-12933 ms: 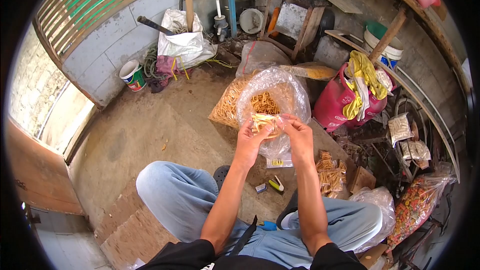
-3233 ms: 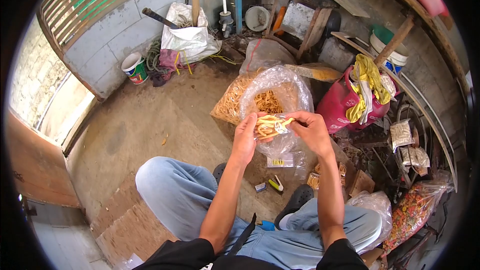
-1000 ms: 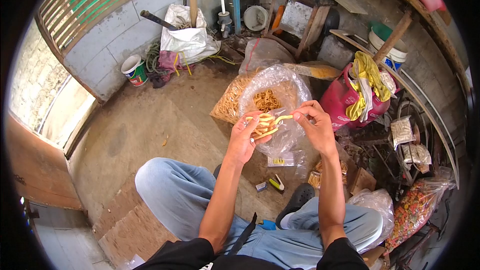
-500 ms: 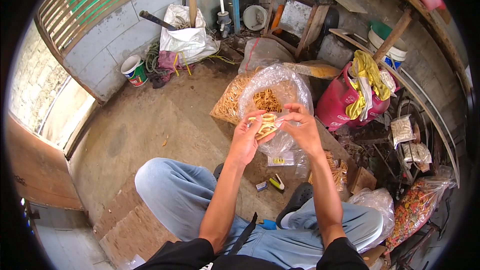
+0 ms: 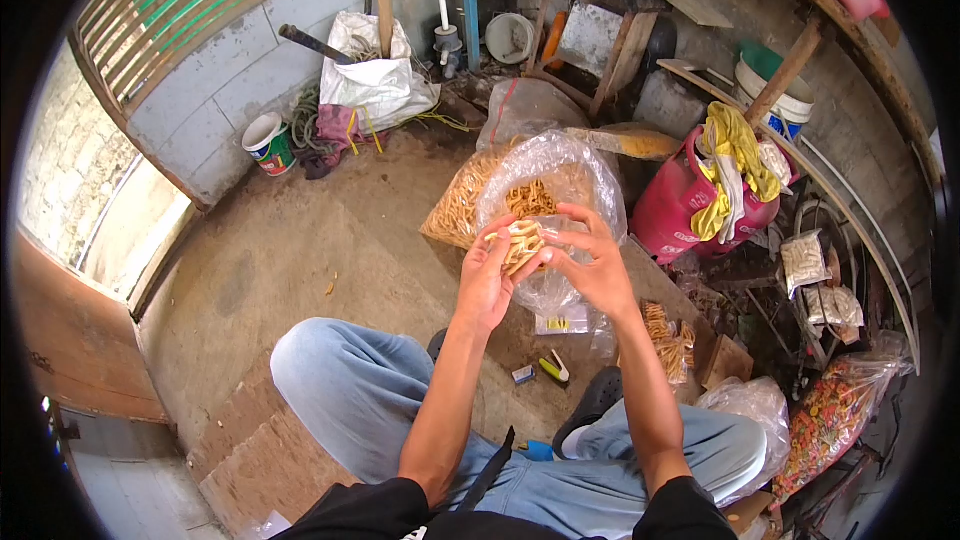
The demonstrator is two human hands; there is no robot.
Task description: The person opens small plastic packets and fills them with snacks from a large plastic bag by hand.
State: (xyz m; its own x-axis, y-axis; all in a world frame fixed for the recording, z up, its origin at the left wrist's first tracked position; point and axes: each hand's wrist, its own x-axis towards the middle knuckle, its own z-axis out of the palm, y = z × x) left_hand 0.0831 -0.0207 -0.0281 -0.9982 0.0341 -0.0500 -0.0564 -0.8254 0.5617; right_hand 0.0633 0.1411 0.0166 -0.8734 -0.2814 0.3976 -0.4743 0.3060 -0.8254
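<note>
A small clear packet of yellowish-brown snack pieces (image 5: pixel 523 243) is up in front of me, above the big bag. My left hand (image 5: pixel 486 280) is closed round its left side, thumb in front. On the other side, my right hand (image 5: pixel 595 270) has its thumb and fingers at the packet's plastic edge. Just beyond both hands stands a large open clear bag (image 5: pixel 590 165) with more brown snack pieces inside. Against its left side leans a full bag of snack sticks (image 5: pixel 458 202). A green stapler (image 5: pixel 553 367) and a small blue-and-white box (image 5: pixel 523 373) lie on the floor below.
Filled small packets (image 5: pixel 672 345) lie by my right forearm. A red gas cylinder (image 5: pixel 672 202) draped with yellow cloth stands to the right. A bag of colourful snacks (image 5: pixel 835 415) sits at lower right. Along the back wall are a white sack (image 5: pixel 375 90) and a paint bucket (image 5: pixel 268 145).
The packet has turned more upright between my hands and its contents show more plainly. My right hand has shifted slightly left and down, its thumb now closer to the packet.
</note>
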